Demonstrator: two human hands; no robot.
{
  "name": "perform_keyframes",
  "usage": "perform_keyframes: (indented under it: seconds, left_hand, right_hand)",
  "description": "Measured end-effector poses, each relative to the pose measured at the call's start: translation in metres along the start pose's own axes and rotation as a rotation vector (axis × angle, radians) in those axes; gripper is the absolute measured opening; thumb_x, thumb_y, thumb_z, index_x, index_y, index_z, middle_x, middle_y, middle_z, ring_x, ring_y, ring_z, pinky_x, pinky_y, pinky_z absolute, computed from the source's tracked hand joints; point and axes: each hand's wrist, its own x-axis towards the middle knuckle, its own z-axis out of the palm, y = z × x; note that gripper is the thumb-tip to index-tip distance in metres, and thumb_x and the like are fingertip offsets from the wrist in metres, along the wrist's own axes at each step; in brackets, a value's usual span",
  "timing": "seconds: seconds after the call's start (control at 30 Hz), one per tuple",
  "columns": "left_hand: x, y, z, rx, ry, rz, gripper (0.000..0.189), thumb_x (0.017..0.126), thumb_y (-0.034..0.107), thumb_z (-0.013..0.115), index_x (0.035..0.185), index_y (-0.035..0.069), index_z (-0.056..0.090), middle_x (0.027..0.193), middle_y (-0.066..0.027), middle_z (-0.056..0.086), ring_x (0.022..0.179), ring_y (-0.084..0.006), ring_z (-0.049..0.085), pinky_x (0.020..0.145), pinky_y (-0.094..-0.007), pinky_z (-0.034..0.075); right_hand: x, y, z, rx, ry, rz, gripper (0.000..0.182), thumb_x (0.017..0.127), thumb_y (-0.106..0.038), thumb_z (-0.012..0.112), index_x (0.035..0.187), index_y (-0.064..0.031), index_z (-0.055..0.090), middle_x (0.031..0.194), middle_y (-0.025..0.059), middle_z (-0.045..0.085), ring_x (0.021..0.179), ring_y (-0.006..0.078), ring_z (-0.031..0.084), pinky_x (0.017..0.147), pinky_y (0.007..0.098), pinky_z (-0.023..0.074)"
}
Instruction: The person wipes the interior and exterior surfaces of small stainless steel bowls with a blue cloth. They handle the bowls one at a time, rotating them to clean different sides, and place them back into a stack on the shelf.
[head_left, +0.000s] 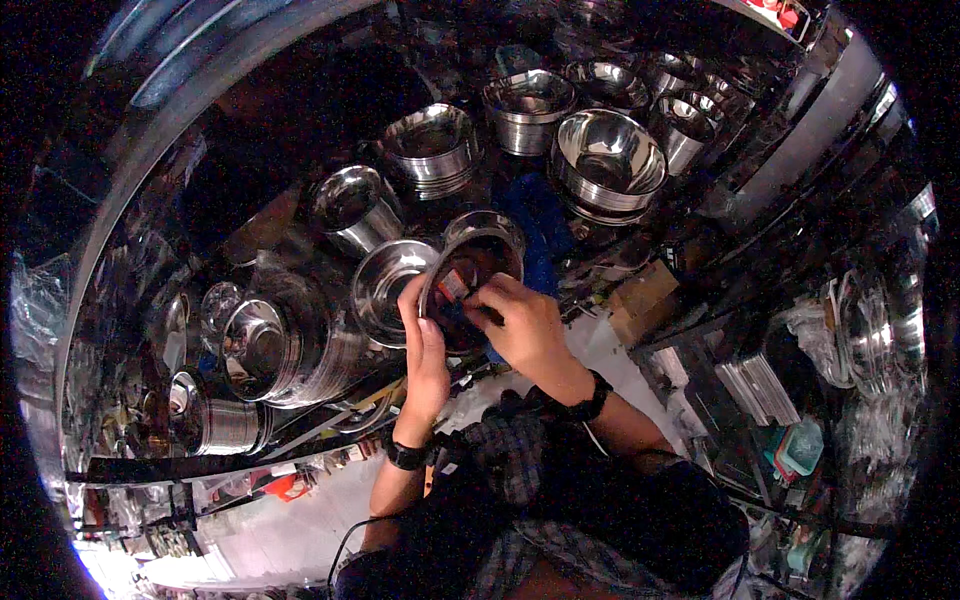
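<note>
A steel bowl (486, 259) is tilted up in front of me, its inside dark. My left hand (427, 367) holds it by the left side, with the thumb at the near rim and fingers along the outer wall. An orange-and-white label (452, 286) shows inside the bowl. My right hand (525, 322) reaches over the near rim, fingers curled close to the label; whether they pinch it is hidden. Just behind and left of the held bowl lies a shallow shiny steel bowl (375, 289). Blue cloth-like material (534, 225) lies beyond my right hand.
Stacked steel bowls (431, 154), a large bowl stack (611, 161) and a deep steel pot (358, 210) stand at the back. More nested bowls (259, 352) lie on their sides at left. A cardboard box (643, 300) and plastic containers (801, 448) are at right.
</note>
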Motion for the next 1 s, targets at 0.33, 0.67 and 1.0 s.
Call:
perform_keyframes:
  seconds: [0.33,0.67,1.0]
  left_hand:
    - [-0.008,0.002,0.02,0.071,-0.009,0.063,0.055,0.094,0.037,0.034,0.137,0.004,0.024,0.134,-0.0112,0.031,0.127,-0.0234,0.03,0.107,-0.0358,0.02]
    - [-0.008,-0.001,0.023,0.093,0.02,0.1,0.06,0.095,0.045,0.027,0.136,0.002,0.023,0.134,-0.0126,0.031,0.126,-0.0244,0.03,0.107,-0.0367,0.02]
    - [0.001,-0.001,0.01,0.269,0.05,0.307,0.058,0.098,0.043,0.022,0.134,-0.002,0.024,0.133,-0.0155,0.032,0.125,-0.0265,0.032,0.106,-0.0372,0.02]
  right_hand:
    - [0.025,0.005,0.011,0.127,0.551,0.047,0.015,0.073,0.001,0.068,0.084,-0.0046,0.059,0.081,0.0088,0.06,0.067,0.0248,0.061,0.058,0.0321,0.0481]
    - [0.019,-0.018,0.019,0.704,0.34,0.062,0.017,0.081,0.003,0.061,0.097,0.0,0.054,0.086,0.0031,0.061,0.078,0.0063,0.058,0.065,0.0201,0.0468]
    - [0.01,-0.019,0.004,0.698,0.02,-0.06,0.021,0.072,0.001,0.068,0.092,-0.0008,0.063,0.091,0.0099,0.062,0.083,0.0191,0.063,0.072,0.0278,0.0481]
